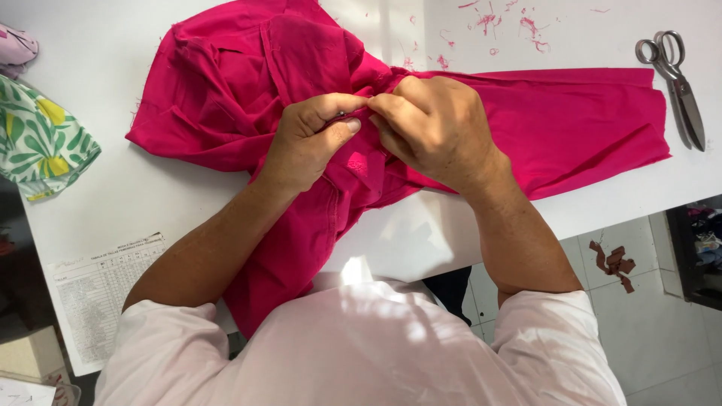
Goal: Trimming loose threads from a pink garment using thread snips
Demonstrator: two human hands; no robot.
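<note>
Both hands, left hand (304, 146) and right hand (432, 124), pinch 1 seam of soft, light pink cloth (226, 90); probably best gripped at folds.

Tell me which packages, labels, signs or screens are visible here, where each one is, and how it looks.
Printed paper sheet: lies on the white table at its near left edge, beside the person's left forearm; rectangular, white, with a grey grid of small rows.
No packages, signs or screens show.
</note>
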